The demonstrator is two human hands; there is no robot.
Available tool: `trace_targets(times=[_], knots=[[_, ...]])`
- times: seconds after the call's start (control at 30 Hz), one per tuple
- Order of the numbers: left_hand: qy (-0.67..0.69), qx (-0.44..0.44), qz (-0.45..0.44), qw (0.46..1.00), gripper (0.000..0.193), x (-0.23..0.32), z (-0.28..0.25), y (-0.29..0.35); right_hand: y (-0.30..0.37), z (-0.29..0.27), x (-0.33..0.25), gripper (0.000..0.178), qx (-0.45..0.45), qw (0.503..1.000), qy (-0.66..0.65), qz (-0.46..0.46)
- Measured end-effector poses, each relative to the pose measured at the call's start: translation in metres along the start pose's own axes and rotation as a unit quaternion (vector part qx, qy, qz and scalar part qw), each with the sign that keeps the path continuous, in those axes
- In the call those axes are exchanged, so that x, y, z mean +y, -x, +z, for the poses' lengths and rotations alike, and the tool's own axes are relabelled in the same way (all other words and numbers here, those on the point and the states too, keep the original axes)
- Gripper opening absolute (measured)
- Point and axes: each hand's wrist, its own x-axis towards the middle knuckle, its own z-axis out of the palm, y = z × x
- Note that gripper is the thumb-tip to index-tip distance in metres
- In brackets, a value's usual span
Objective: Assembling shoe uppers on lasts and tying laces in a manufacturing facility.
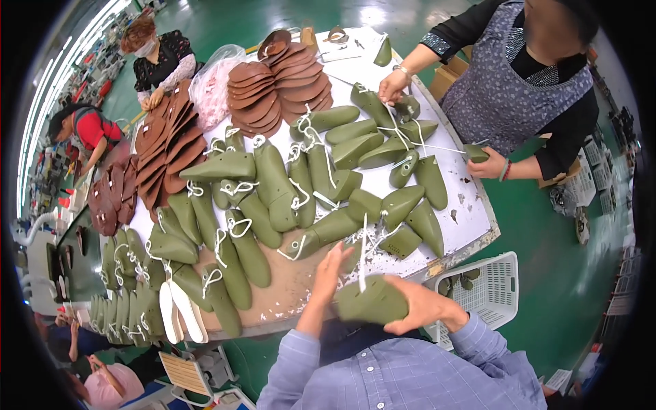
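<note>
My right hand (427, 304) grips a green shoe last (372, 301) in front of my body, just off the table's near edge. A white cord (363, 249) stands up from the top of this last toward the pile. My left hand (331, 272) is beside the last on its left, fingers stretched out and apart, with nothing seen in them. On the table before me lie many green shoe lasts (275, 184), several with white cords tied through them. Close to my hands are another last (400, 241) and one on its side (328, 229).
Across the right corner a co-worker's hand (484, 164) holds a last, the other hand (394, 86) a cord. Brown leather-like pieces (253, 96) are stacked behind. White insole-shaped pieces (176, 311) lie at the near left. A white plastic basket (486, 290) with lasts stands right of me.
</note>
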Motion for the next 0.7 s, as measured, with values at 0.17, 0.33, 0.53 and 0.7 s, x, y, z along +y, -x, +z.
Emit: trace_targets(times=[0.17, 0.33, 0.53, 0.7], knots=[[0.216, -0.153, -0.076, 0.961, 0.071, 0.067, 0.037, 0.048, -0.034, 0.043, -0.022, 0.08, -0.103, 0.967, 0.154, -0.176], [0.154, -0.033, 0.052, 0.986, 0.062, 0.081, -0.028, 0.127, -0.057, 0.058, -0.019, 0.074, -0.163, 0.935, 0.181, -0.257], [-0.057, 0.141, 0.096, 0.984, 0.048, 0.058, -0.04, 0.174, -0.12, 0.057, 0.124, 0.043, -0.046, 0.86, 0.456, -0.225], [-0.091, 0.285, 0.173, 0.938, 0.045, 0.073, -0.057, 0.198, -0.132, -0.005, 0.161, 0.046, -0.012, 0.734, 0.625, -0.267]])
